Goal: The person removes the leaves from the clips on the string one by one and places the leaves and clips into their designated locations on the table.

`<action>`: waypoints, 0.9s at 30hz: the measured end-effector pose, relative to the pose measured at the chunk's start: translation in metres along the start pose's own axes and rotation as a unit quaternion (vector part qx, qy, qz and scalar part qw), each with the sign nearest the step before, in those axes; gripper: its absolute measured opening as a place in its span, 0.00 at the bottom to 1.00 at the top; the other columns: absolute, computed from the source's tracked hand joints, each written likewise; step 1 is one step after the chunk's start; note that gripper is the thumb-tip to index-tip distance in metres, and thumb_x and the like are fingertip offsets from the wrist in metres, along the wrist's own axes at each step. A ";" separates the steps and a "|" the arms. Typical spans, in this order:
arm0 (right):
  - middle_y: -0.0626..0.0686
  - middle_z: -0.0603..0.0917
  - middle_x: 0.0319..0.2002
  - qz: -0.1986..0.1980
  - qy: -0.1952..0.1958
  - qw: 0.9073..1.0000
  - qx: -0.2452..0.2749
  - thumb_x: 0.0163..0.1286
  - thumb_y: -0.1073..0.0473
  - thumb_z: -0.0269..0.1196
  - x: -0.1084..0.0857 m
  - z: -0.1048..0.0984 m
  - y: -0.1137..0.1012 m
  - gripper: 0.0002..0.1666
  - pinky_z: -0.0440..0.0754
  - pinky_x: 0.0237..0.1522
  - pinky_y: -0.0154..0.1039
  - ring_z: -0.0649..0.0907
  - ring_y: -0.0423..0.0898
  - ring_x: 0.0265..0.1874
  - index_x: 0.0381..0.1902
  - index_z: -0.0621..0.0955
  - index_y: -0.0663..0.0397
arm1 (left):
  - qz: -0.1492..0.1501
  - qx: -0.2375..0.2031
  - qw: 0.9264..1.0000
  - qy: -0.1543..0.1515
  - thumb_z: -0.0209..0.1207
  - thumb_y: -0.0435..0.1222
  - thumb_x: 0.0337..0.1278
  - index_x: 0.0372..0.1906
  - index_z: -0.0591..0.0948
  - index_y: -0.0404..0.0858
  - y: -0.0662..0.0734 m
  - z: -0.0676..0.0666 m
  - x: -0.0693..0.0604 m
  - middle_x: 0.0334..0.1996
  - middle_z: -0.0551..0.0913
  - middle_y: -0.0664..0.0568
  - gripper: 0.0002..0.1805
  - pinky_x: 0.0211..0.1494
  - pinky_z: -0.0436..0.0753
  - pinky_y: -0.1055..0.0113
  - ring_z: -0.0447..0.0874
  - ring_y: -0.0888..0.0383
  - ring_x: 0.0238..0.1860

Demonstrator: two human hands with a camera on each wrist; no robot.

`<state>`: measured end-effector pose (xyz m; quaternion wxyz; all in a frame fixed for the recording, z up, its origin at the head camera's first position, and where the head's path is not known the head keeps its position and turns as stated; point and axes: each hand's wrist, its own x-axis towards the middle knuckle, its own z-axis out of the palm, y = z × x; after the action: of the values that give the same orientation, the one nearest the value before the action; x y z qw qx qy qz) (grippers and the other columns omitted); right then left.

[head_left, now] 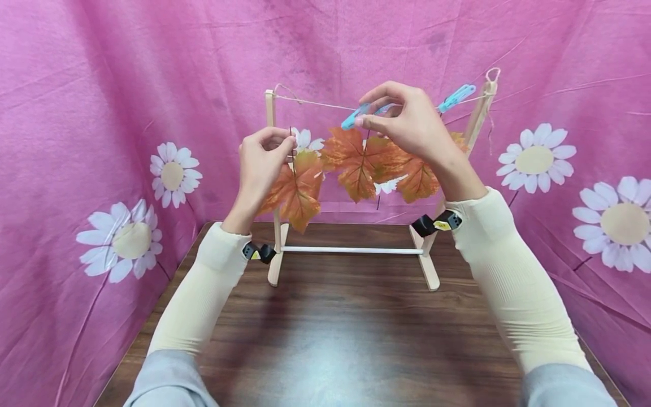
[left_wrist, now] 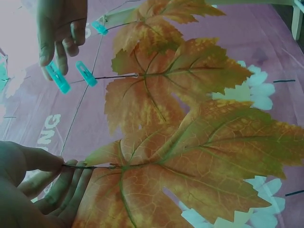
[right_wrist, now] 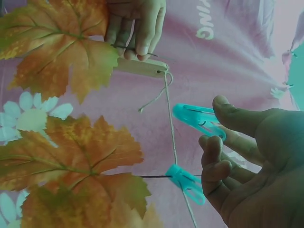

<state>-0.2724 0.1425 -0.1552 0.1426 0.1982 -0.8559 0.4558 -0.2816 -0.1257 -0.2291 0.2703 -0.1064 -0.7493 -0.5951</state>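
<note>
My left hand (head_left: 263, 164) pinches the dark stem of an orange leaf (head_left: 300, 189) between thumb and fingers, left of the other leaves. In the right wrist view, a blue clothespin (right_wrist: 197, 116) is held between the thumb and fingers of my right hand (right_wrist: 247, 156), beside the string (right_wrist: 170, 114). Another blue clothespin (right_wrist: 185, 183) grips the string and the stem of a second leaf (right_wrist: 71, 166). A further clothespin (head_left: 456, 98) sits on the string near the right post, with a leaf (head_left: 419, 181) hanging at that side.
A wooden stand with a left post (head_left: 270, 110), a right post (head_left: 478, 121) and a white lower bar (head_left: 351, 250) stands on the brown table (head_left: 325, 328). Behind and at both sides hangs a pink cloth (head_left: 218, 68) with white flowers.
</note>
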 end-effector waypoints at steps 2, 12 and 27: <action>0.42 0.88 0.43 0.000 0.003 1.000 0.006 0.66 0.49 0.78 -0.006 0.000 0.004 0.23 0.85 0.34 0.33 0.91 0.43 0.35 0.56 0.86 0.47 | -0.002 -0.004 1.000 0.000 0.66 0.32 0.68 0.45 0.90 0.32 0.000 -0.001 -0.004 0.34 0.93 0.44 0.08 0.34 0.92 0.72 0.91 0.63 0.29; 0.40 0.87 0.38 0.010 0.024 1.000 -0.010 0.68 0.46 0.76 -0.036 0.002 0.031 0.21 0.82 0.34 0.31 0.87 0.43 0.33 0.54 0.84 0.46 | -0.012 -0.029 0.999 -0.009 0.68 0.33 0.68 0.44 0.90 0.32 -0.005 -0.001 -0.023 0.33 0.92 0.43 0.07 0.37 0.94 0.69 0.92 0.63 0.28; 0.44 0.90 0.32 0.021 0.018 0.999 -0.015 0.73 0.44 0.71 -0.073 -0.001 0.075 0.21 0.83 0.27 0.33 0.88 0.40 0.27 0.57 0.86 0.48 | -0.026 -0.060 0.997 -0.026 0.69 0.31 0.67 0.44 0.89 0.27 -0.031 0.011 -0.051 0.33 0.91 0.40 0.09 0.37 0.93 0.69 0.89 0.61 0.27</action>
<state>-0.2436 0.1964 -0.2397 0.1515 0.1693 -0.8639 0.4496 -0.2567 -0.1158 -0.2837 0.2279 -0.1183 -0.7214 -0.6432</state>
